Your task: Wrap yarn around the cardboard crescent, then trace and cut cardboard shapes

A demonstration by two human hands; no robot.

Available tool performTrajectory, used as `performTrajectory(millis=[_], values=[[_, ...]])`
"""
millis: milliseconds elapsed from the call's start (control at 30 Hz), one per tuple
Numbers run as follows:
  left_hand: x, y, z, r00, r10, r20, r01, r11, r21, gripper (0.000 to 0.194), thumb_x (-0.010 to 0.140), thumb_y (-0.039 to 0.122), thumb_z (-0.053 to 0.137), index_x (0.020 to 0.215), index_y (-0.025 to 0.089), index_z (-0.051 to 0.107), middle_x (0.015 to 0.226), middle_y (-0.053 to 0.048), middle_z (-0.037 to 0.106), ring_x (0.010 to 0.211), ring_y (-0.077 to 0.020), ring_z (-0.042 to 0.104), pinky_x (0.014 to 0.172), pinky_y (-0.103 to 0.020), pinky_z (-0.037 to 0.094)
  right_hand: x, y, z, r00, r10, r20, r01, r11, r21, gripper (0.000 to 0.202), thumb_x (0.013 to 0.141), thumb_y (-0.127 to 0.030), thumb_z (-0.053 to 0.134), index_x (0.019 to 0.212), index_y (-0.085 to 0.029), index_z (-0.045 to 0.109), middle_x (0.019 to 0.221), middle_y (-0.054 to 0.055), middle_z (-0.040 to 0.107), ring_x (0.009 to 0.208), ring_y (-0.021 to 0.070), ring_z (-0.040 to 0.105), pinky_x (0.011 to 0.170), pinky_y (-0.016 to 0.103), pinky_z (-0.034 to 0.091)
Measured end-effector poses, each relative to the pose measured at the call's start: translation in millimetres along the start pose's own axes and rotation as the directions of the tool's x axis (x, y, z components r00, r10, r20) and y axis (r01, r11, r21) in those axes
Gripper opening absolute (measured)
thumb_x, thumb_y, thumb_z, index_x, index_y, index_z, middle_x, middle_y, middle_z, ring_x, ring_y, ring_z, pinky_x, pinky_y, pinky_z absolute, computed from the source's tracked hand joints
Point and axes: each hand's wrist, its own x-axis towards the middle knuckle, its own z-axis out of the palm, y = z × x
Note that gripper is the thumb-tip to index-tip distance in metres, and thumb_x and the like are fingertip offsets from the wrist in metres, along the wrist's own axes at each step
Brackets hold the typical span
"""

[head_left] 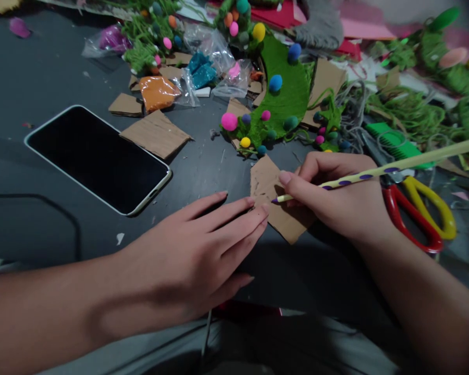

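Near the middle of the worktop [42,219], the flat left hand [203,250] pinned the cardboard piece [275,200] while right hand [336,200] fingers gripped the pencil [375,173], apparently marking it; steadiness seemed needed

Your right hand [336,200] hides part of the cardboard piece [271,195]; the far right clutter blurs, and the pencil [375,172] runs off the right edge.

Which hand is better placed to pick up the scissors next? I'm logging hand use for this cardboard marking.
Probably the right hand: the scissors lie just beside it, though it holds a pencil. The left hand lies flat, fingertips on the cardboard, farther away.
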Motion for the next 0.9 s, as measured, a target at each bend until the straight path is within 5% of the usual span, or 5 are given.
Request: performTrajectory(millis=[900], values=[[0.4, 0.0, 0.8, 1.0, -0.002, -0.012, 0.002, 1.0, 0.005, 0.059, 0.104, 0.042, 0.05, 0.151, 0.006, 0.049, 0.161, -0.01, 0.05, 0.148, -0.0263, 0.044, 0.119, -0.046, 0.037, -0.6, 2.4, -1.0, 1.0, -0.003, 0.0, 0.003, 1.0, 0.003, 0.034, 0.087, -0.023, 0.077, 0.057, -0.024, 0.061, 0.055, 0.0, 0.066, 0.048, 0.0141, 0.057, 0.043, 0.028, 0.037]])
